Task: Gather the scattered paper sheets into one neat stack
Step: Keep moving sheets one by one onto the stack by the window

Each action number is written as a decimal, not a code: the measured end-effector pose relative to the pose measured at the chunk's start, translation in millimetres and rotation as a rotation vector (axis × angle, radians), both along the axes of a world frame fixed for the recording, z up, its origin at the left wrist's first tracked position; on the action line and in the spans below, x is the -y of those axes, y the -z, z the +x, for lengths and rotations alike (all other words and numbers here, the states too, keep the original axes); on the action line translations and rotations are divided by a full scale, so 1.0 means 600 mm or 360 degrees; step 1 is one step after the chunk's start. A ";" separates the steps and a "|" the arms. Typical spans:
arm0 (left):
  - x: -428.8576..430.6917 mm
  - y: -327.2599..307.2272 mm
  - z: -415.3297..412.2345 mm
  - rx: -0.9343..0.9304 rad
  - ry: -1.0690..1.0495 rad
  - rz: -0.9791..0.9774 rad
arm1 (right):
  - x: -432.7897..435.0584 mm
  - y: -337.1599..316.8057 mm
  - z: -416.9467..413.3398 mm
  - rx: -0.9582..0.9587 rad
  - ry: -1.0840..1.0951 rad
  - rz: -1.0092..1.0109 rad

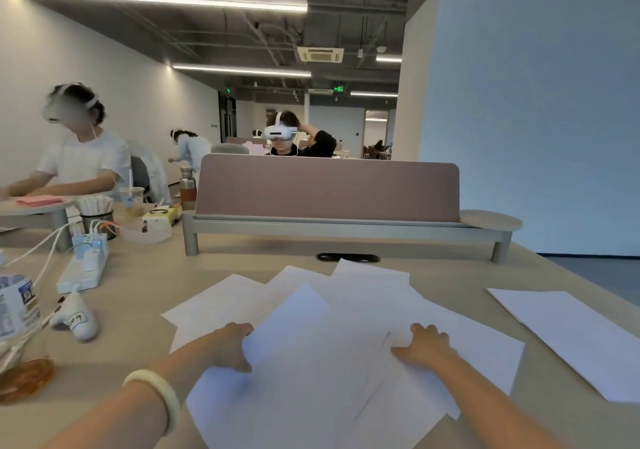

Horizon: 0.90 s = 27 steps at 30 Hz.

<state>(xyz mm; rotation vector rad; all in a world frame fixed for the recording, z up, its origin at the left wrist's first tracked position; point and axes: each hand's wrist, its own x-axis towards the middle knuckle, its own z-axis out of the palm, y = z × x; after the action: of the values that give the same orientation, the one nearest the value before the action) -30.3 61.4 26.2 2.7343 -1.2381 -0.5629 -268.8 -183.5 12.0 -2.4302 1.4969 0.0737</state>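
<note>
Far off beyond the left hand point(231, 346), a dark mesh cup point(98, 221) stands packed with upright white sticks, and a clear plastic cup point(131, 199) with a straw holds a little pale drink. Close by that wrist's outer side, a glass vessel point(24, 379) of amber liquid is cut off by the frame edge.

The loose pile of paper sheets point(311, 362) lies fanned on the table point(138, 282) under and between both hands, overlapping at different angles; the top sheets run their long axis away from the hands, tilted leftward. The left hand curls its fingers over the top sheet's left edge, thumb on the paper. The right hand point(427, 346) lies palm-down on the pile, its fingers bent and hidden beyond the knuckles, so their grip cannot be told. Well to the right of that hand a separate sheet point(571, 334) lies alone, slanting toward the near right, its corner cut off.
</note>
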 end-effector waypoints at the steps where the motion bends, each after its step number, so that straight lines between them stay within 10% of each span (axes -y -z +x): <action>1: 0.004 0.001 -0.005 0.0043 -0.0008 0.0045 | 0.001 -0.002 0.000 -0.0017 -0.0005 0.0029; 27: -0.008 0.000 0.015 -0.0590 -0.0557 -0.0394 | -0.013 -0.039 -0.008 0.0741 0.0001 0.0966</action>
<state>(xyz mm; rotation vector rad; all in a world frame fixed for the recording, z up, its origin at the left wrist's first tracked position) -21.6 66.1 26.4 2.4135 -0.6752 -0.7686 -273.4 -175.9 35.5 -1.8017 1.0684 -0.0344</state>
